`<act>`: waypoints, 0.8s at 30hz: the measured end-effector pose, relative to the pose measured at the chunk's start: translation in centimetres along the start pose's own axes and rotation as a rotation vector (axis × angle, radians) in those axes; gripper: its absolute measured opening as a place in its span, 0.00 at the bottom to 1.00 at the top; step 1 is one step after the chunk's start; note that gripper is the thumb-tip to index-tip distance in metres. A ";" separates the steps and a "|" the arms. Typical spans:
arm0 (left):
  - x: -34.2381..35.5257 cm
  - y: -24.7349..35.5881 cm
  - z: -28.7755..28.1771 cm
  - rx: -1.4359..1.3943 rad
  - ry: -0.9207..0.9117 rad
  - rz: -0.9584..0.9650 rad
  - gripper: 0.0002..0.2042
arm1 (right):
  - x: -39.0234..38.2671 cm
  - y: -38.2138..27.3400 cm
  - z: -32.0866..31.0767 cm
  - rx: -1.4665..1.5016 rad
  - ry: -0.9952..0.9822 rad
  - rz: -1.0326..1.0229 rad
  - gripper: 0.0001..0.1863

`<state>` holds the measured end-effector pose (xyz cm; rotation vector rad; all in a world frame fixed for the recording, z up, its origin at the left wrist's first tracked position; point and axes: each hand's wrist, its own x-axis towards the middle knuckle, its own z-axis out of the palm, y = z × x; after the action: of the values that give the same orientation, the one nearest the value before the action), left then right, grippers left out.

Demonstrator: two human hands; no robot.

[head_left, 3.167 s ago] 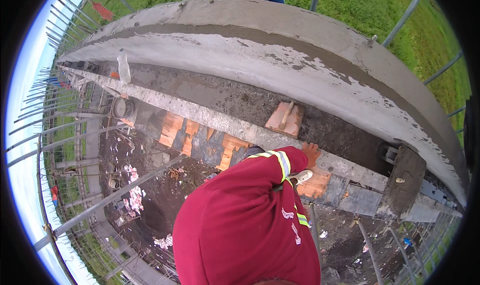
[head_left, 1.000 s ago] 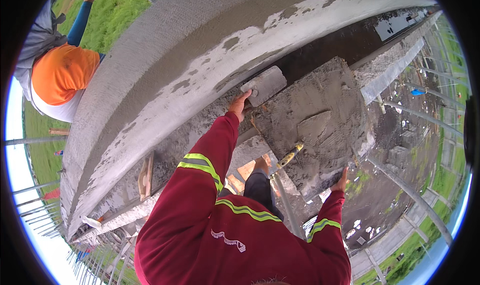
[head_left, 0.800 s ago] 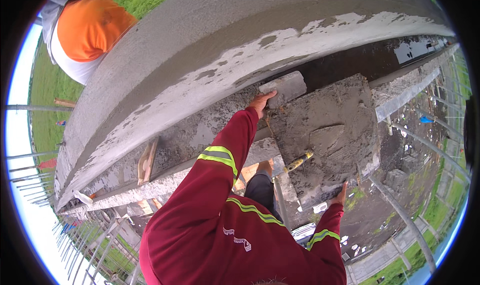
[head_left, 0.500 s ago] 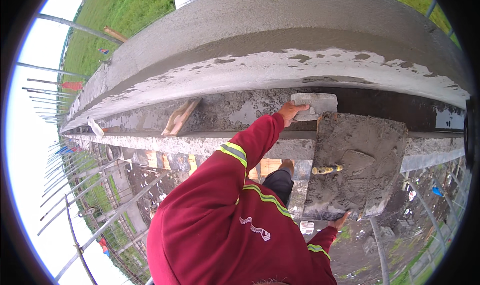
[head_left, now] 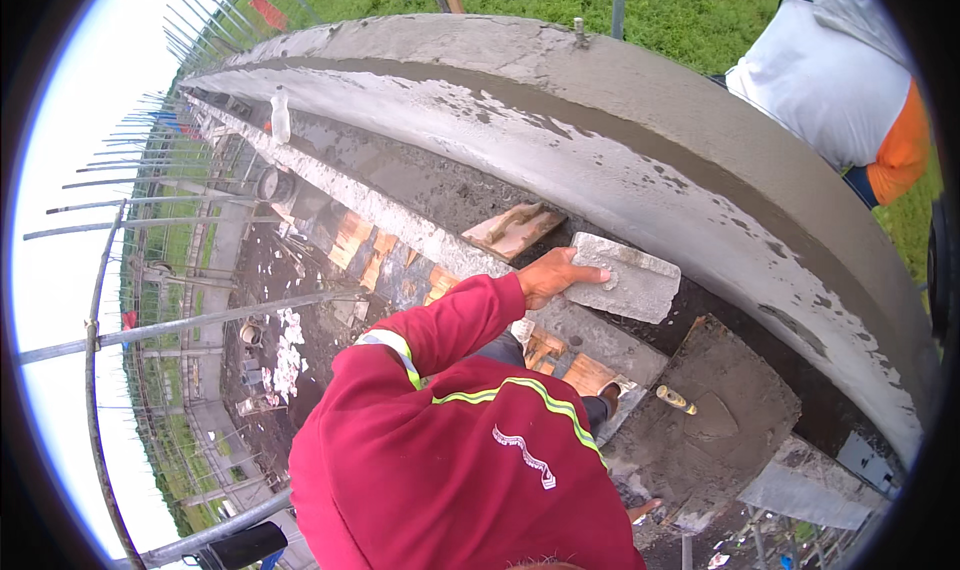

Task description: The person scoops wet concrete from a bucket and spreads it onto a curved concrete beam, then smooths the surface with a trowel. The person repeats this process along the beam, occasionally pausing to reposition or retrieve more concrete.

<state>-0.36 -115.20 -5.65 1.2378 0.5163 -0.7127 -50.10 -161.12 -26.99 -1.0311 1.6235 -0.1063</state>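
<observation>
My left hand grips the near left end of a flat, grey rectangular block, thumb laid across its top. The block is over the gutter-like channel, beside the wall. To the right, a mortar board carries a spread of wet grey mortar. A trowel with a yellow handle lies on it, its blade smeared with mortar. At the board's lower edge my right hand shows only its fingers, seemingly closed on that edge; the rest is behind my sleeve. A wooden float rests in the channel left of the block.
A curved concrete parapet runs along the far side, partly wet. A person in white and orange stands beyond it. A pale bottle stands in the channel. Scaffold poles cross the left, above lower ground with debris.
My view has turned, so the channel now slants down to the right. The block in my left hand has come away from the board's corner, nearer the wooden float. Another person has come into sight.
</observation>
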 end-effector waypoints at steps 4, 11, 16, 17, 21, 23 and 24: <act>-6.6 6.2 -8.4 -0.007 -0.094 0.182 0.37 | -7.1 0.9 3.3 -0.663 0.059 -0.330 0.49; -11.9 12.9 -19.6 0.181 0.284 0.139 0.25 | -12.6 3.7 8.8 -0.264 -0.010 -0.293 0.49; -12.3 14.6 -28.2 -0.035 0.424 0.157 0.33 | -15.4 6.1 16.2 0.512 0.019 -0.062 0.55; -11.9 14.9 -30.0 -0.037 0.470 0.177 0.35 | -15.6 6.6 16.9 0.522 0.002 -0.037 0.55; -11.5 15.3 -37.5 0.119 0.636 0.041 0.44 | -15.8 9.0 18.4 0.561 -0.063 0.029 0.55; -10.8 15.3 -41.2 0.126 0.663 0.034 0.45 | -16.3 10.3 18.8 0.621 -0.103 0.077 0.54; -10.6 15.0 -43.1 0.127 0.677 0.011 0.45 | -16.9 11.0 18.8 0.656 -0.126 0.104 0.54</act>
<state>4.40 -69.04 0.46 1.5993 1.0274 -0.3013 -41.21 -135.01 -26.98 -0.4374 1.3795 -0.4617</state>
